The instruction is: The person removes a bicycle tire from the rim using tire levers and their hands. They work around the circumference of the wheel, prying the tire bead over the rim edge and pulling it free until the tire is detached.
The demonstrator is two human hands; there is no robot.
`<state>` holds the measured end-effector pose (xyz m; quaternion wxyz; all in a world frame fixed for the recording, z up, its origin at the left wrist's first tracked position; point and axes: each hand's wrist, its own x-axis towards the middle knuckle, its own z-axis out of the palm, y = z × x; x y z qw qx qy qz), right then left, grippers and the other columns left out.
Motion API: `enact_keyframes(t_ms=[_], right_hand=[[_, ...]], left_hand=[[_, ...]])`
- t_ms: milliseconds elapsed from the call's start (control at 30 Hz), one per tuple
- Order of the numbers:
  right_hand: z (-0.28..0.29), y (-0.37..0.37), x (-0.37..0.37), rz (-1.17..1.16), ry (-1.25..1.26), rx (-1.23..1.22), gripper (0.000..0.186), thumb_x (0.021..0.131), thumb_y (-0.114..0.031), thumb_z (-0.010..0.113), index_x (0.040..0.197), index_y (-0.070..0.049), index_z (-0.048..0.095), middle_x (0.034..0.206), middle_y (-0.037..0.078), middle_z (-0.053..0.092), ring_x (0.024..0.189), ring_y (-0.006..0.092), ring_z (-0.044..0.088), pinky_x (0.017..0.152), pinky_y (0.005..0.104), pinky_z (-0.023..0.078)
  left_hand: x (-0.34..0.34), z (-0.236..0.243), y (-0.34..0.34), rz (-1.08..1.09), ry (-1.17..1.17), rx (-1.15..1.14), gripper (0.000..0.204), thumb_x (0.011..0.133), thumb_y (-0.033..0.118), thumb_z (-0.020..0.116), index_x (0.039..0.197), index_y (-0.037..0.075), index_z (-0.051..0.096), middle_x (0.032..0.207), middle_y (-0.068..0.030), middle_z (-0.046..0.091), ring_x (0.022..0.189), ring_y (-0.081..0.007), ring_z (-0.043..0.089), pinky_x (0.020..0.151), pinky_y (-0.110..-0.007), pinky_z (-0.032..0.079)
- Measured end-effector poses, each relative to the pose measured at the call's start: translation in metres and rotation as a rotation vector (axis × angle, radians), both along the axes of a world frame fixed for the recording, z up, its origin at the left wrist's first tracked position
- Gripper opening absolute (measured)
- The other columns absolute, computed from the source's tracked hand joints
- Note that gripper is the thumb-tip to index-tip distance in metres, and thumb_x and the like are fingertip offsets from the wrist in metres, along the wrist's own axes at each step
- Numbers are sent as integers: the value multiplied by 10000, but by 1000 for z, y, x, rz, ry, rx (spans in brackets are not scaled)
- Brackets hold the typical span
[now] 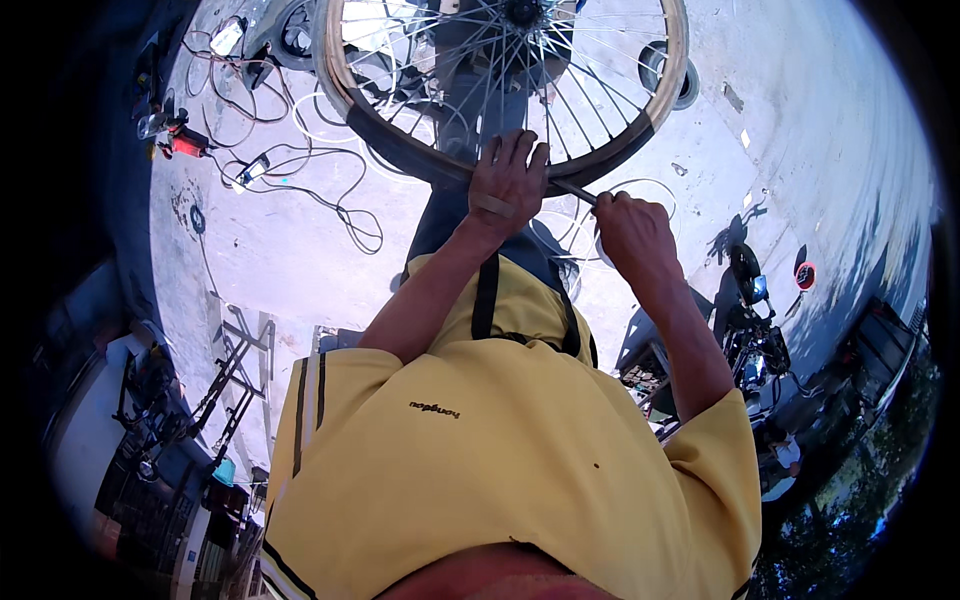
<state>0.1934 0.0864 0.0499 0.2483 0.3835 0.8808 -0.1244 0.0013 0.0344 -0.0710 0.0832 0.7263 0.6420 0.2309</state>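
A spoked bicycle wheel (525, 12) with a tyre (400, 147) on its rim stands upright in front of me, its near edge toward my body. My left hand (506, 190) presses over the near edge of the tyre with its fingers curled. A tan strip, like a bandage, crosses the back of that hand. Just to the right, my right hand (637, 232) is closed around the end of a slim metal bar (573, 191), which looks like a tyre lever. The bar's tip meets the tyre beside my left hand, where its exact contact is hidden.
Cables and hoses (345, 212) lie looped on the pale floor at left, near a red tool (187, 143). Another tyre (688, 85) lies beyond the wheel at right. A dark two-wheeler (755, 335) stands right, beside a red container (805, 275). A metal frame (235, 365) stands lower left.
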Motion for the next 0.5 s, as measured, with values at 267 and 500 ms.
enact_keyframes(t_ms=[267, 500], right_hand=[[44, -5, 4, 130, -183, 170, 126, 876, -63, 663, 985, -3, 682, 808, 107, 703, 762, 198, 743, 656, 296, 573], [174, 21, 63, 20, -117, 345, 76, 954, -142, 650, 1012, -103, 622, 891, 69, 685, 835, 257, 732, 686, 395, 579]], left_hand=[[20, -17, 4, 31, 112, 60, 204, 858, 196, 651, 1024, 77, 652, 1250, -69, 638, 1143, -246, 604, 942, -442, 464], [20, -23, 0, 103, 10, 64, 233, 860, 206, 698, 1022, 59, 620, 1173, -113, 625, 1111, -292, 598, 941, -469, 467]])
